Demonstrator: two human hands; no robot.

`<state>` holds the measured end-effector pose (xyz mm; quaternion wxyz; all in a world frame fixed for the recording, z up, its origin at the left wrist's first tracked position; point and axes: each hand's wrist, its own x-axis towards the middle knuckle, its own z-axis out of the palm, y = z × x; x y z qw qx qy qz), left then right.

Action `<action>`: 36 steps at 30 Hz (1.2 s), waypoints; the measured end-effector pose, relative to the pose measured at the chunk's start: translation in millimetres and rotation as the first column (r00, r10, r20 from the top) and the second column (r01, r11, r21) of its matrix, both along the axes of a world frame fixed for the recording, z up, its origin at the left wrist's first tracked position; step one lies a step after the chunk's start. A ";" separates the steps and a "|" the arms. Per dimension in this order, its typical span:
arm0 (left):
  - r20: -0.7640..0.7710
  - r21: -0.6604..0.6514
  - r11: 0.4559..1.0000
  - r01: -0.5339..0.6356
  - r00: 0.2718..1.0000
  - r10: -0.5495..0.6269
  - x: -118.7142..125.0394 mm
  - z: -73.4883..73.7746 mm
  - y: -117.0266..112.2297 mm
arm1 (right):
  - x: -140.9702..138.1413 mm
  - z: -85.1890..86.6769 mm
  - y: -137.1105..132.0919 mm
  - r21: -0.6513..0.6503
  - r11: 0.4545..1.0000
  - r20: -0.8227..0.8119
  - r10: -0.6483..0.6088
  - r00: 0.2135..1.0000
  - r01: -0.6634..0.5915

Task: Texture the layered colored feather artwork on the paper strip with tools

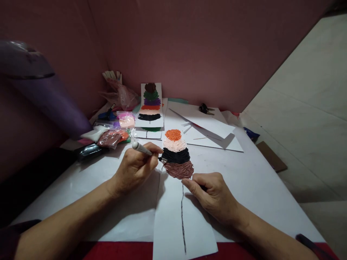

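Observation:
A white paper strip point(173, 213) lies in front of me with a black stem line and a clay shape point(176, 154) built of orange, cream, black and brown bands. My left hand point(135, 167) is closed round a pen-like tool point(142, 148) whose tip touches the left edge of the black band. My right hand point(211, 193) rests on the paper just below the brown band, fingers curled and pressing the sheet down.
A finished banded piece point(150, 104) leans against the pink wall. Bags of coloured clay point(116, 131) lie at the left, loose white sheets point(211, 130) at the back right. A purple object point(48, 94) juts in at upper left. The table's right edge point(273, 169) drops to the floor.

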<state>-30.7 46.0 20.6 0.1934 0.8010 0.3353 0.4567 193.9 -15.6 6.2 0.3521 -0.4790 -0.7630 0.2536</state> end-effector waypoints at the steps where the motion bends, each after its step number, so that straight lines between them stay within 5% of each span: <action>1: 0.002 0.000 1.000 0.011 1.000 -0.011 -0.1 -0.7 0.1 | 0.1 0.0 -0.2 0.000 1.000 0.002 -0.002 1.000 0.002; 13: 0.056 0.090 0.996 -0.019 0.998 0.014 -4.1 2.5 1.0 | 0.8 -2.1 1.2 0.029 1.000 -0.002 0.005 1.000 -0.005; 36: -0.071 0.181 0.980 -0.079 0.993 0.093 -1.8 -2.1 -2.4 | 0.4 -1.1 1.2 0.012 1.000 0.007 -0.002 1.000 0.002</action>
